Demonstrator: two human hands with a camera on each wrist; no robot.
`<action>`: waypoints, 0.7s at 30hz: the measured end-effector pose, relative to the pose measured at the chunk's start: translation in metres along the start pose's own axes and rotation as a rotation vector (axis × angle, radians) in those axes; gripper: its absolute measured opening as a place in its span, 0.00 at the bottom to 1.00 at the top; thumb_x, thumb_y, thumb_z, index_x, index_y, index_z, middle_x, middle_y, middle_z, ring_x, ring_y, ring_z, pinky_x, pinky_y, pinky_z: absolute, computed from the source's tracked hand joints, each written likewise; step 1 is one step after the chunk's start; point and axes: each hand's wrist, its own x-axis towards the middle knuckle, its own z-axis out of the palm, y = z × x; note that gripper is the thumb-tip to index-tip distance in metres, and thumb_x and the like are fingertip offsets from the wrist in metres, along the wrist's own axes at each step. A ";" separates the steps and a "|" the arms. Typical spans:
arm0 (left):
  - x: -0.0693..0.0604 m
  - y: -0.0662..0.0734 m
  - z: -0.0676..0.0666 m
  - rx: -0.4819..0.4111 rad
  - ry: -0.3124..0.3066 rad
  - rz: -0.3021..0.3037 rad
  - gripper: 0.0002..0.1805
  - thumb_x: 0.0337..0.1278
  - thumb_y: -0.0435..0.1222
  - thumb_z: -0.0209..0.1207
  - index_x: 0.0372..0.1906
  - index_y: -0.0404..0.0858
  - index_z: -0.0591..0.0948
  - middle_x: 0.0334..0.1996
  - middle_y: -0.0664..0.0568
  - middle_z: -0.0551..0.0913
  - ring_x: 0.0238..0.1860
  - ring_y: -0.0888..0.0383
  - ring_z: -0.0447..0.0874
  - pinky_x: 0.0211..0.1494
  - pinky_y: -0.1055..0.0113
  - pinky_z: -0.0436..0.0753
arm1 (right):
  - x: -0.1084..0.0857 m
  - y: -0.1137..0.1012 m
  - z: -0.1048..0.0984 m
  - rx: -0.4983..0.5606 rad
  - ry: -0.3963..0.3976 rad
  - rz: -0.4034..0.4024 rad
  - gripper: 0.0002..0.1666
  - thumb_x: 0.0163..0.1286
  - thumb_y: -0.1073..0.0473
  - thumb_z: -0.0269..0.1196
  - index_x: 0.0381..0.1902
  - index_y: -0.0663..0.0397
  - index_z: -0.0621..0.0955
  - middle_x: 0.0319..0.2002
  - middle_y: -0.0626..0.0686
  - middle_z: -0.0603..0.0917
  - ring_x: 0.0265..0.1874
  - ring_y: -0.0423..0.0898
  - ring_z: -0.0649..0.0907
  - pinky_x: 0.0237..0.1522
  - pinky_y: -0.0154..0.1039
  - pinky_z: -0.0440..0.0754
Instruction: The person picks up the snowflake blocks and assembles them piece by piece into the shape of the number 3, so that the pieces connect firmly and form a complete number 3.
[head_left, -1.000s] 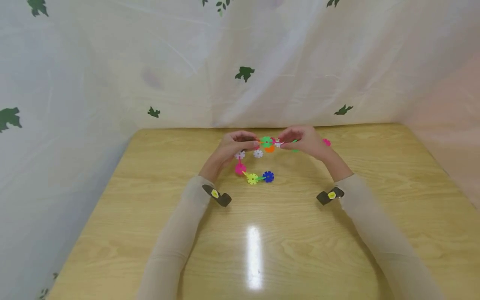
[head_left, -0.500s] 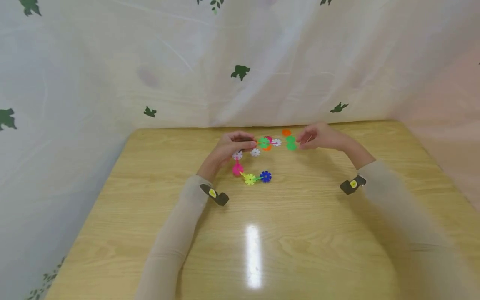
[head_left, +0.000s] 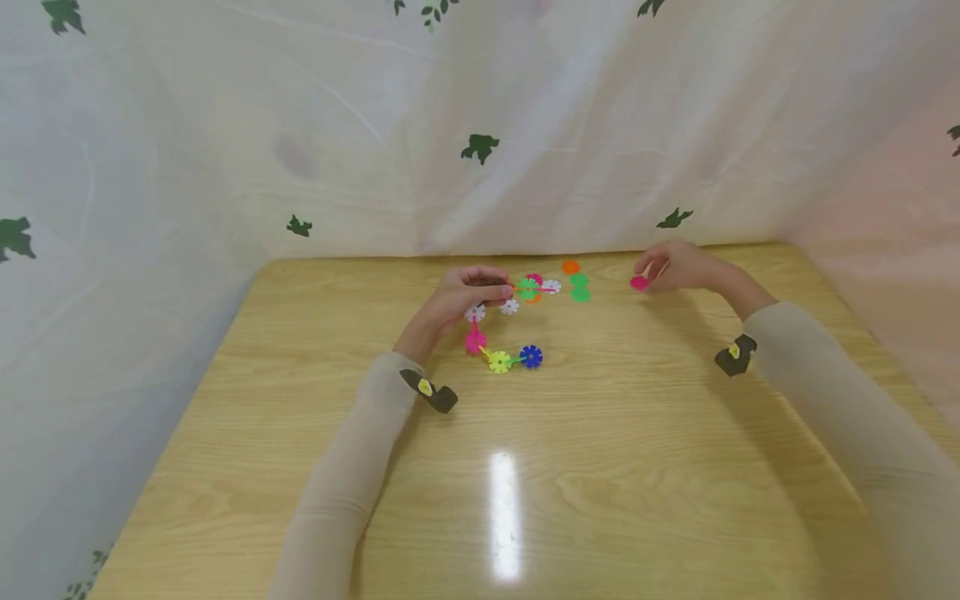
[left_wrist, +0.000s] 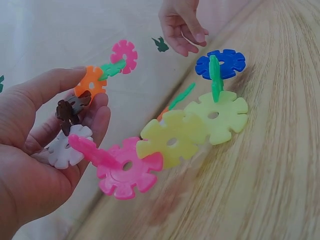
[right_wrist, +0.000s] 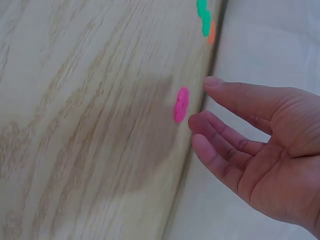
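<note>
My left hand holds a chain of slotted plastic flower discs. In the left wrist view, thumb and fingers pinch it around an orange disc, with a dark brown disc and a white disc by the palm. From there the chain runs through a pink disc and yellow discs to a dark blue disc. A loose pink disc lies near the table's far edge. My right hand hovers beside it, thumb and fingers parted, holding nothing in the right wrist view.
Loose green discs and an orange disc lie on the wooden table between the hands. Behind the table's far edge hangs a pale cloth with green leaf prints.
My right hand has left the chain's end and moved right to the loose pink disc, uncovering the green and orange discs. My left hand keeps its hold in nearly the same place.
</note>
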 end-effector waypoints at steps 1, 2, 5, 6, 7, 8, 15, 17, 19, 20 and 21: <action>0.000 0.000 0.000 -0.001 0.001 0.001 0.23 0.60 0.23 0.65 0.60 0.20 0.76 0.37 0.53 0.87 0.38 0.61 0.88 0.68 0.46 0.79 | 0.000 0.002 0.000 0.005 0.003 0.008 0.21 0.60 0.68 0.72 0.51 0.70 0.80 0.43 0.69 0.85 0.39 0.53 0.85 0.35 0.39 0.84; 0.000 0.000 0.001 -0.002 0.002 0.002 0.23 0.61 0.23 0.65 0.60 0.20 0.76 0.37 0.53 0.87 0.38 0.61 0.88 0.68 0.46 0.79 | 0.001 0.005 -0.001 0.005 0.005 0.015 0.22 0.60 0.68 0.71 0.52 0.70 0.80 0.44 0.69 0.85 0.39 0.53 0.85 0.35 0.39 0.84; 0.000 0.000 0.002 0.003 -0.001 0.005 0.24 0.61 0.24 0.65 0.60 0.20 0.75 0.37 0.53 0.87 0.38 0.61 0.88 0.67 0.48 0.81 | 0.002 0.010 0.000 -0.001 0.010 0.033 0.24 0.60 0.68 0.72 0.53 0.70 0.80 0.45 0.71 0.84 0.40 0.54 0.84 0.36 0.37 0.83; 0.000 0.000 0.002 0.003 -0.001 0.005 0.24 0.61 0.24 0.65 0.60 0.20 0.75 0.37 0.53 0.87 0.38 0.61 0.88 0.66 0.49 0.81 | 0.003 0.012 0.000 -0.008 0.008 0.031 0.25 0.60 0.67 0.72 0.54 0.71 0.80 0.46 0.72 0.84 0.41 0.55 0.84 0.36 0.36 0.83; 0.000 0.000 0.002 0.003 -0.001 0.004 0.23 0.61 0.24 0.66 0.59 0.20 0.76 0.37 0.53 0.87 0.38 0.61 0.88 0.64 0.51 0.83 | 0.004 0.014 0.001 -0.014 0.007 0.032 0.26 0.60 0.67 0.73 0.55 0.71 0.80 0.46 0.72 0.84 0.42 0.56 0.84 0.37 0.35 0.82; 0.000 0.000 0.003 0.005 0.000 0.004 0.22 0.60 0.24 0.66 0.58 0.21 0.77 0.37 0.53 0.88 0.39 0.61 0.88 0.63 0.53 0.84 | 0.005 0.015 0.001 -0.018 0.003 0.028 0.26 0.60 0.67 0.73 0.55 0.71 0.80 0.47 0.73 0.84 0.43 0.58 0.85 0.37 0.36 0.83; 0.000 -0.001 0.004 0.013 0.004 0.006 0.20 0.61 0.25 0.66 0.57 0.23 0.78 0.38 0.52 0.87 0.39 0.60 0.88 0.57 0.60 0.88 | 0.013 0.022 0.006 -0.076 0.006 0.015 0.24 0.60 0.64 0.74 0.52 0.69 0.83 0.45 0.71 0.86 0.44 0.60 0.85 0.41 0.37 0.80; -0.001 -0.002 0.004 0.013 0.003 0.005 0.21 0.61 0.25 0.66 0.58 0.23 0.78 0.38 0.52 0.87 0.39 0.60 0.88 0.57 0.60 0.88 | 0.015 0.024 0.008 -0.077 0.017 0.022 0.22 0.59 0.65 0.74 0.51 0.70 0.83 0.43 0.70 0.86 0.40 0.55 0.85 0.38 0.35 0.80; -0.001 -0.003 0.005 0.011 0.005 0.005 0.21 0.61 0.25 0.66 0.58 0.23 0.78 0.38 0.52 0.87 0.39 0.60 0.88 0.57 0.60 0.88 | 0.017 0.027 0.010 -0.063 0.029 0.033 0.21 0.59 0.65 0.74 0.49 0.70 0.84 0.40 0.68 0.87 0.35 0.49 0.84 0.33 0.32 0.80; 0.000 -0.003 0.005 0.010 0.007 0.006 0.21 0.61 0.25 0.66 0.58 0.23 0.78 0.38 0.52 0.87 0.39 0.59 0.88 0.57 0.60 0.88 | 0.017 0.028 0.011 -0.050 0.036 0.037 0.20 0.59 0.65 0.74 0.48 0.71 0.84 0.39 0.67 0.86 0.33 0.46 0.83 0.31 0.31 0.79; 0.000 -0.003 0.005 0.008 0.007 0.008 0.21 0.61 0.25 0.66 0.58 0.22 0.77 0.38 0.51 0.87 0.39 0.59 0.88 0.57 0.61 0.88 | 0.018 0.029 0.011 -0.039 0.041 0.039 0.19 0.59 0.66 0.74 0.47 0.71 0.84 0.37 0.65 0.86 0.31 0.44 0.82 0.30 0.31 0.79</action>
